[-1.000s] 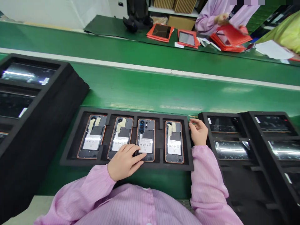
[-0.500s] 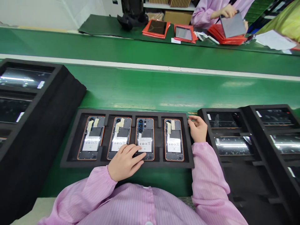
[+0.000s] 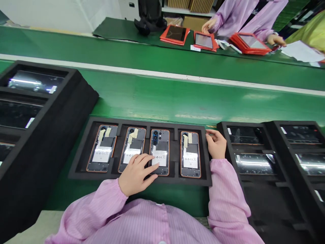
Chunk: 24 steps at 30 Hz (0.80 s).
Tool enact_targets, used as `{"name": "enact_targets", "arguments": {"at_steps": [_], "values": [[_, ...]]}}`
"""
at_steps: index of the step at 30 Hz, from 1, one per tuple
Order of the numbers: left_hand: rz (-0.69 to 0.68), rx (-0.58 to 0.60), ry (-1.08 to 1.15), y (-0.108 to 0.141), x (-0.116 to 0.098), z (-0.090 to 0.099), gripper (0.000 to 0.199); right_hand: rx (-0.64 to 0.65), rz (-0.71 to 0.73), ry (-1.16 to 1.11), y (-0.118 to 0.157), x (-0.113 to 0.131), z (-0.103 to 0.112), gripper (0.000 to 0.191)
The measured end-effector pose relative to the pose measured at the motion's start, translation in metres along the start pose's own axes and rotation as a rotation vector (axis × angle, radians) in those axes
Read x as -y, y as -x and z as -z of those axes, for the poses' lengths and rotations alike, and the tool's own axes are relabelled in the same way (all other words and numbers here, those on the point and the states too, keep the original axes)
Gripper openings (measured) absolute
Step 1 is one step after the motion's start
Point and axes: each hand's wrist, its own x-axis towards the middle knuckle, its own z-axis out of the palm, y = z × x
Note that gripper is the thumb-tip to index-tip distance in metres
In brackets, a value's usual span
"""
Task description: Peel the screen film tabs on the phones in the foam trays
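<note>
Fingers [image 3: 149, 169] of the left hand [image 3: 134, 176] lie loosely spread over the third phone [image 3: 162, 146] from the left, hiding its near left corner and part of the second phone [image 3: 134, 145]. The right hand [image 3: 217, 145] curls at the right end of the black tray [image 3: 188, 181] holding both phones; whether it grips is unclear. Left on the desk [image 3: 152, 98], a black stack [image 3: 61, 132] is cut off; far right, a co-worker [image 3: 238, 17] is too.
</note>
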Motion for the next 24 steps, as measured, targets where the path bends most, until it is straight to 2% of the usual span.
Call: {"name": "enact_targets", "arguments": {"at_steps": [7, 15, 24], "values": [[0.02, -0.026, -0.086, -0.0012, -0.0078, 0.0, 0.024, -0.01, -0.001, 0.02, 0.0, 0.0026, -0.0016, 0.024], [-0.036, -0.108, 0.027, 0.0021, -0.0024, -0.0046, 0.019, -0.002, -0.004, 0.025, 0.0, 0.0021, -0.0009, 0.025], [0.009, -0.066, 0.106, 0.0011, 0.0003, -0.0041, 0.019, 0.01, -0.016, 0.033, 0.0017, 0.0036, 0.0001, 0.023]]}}
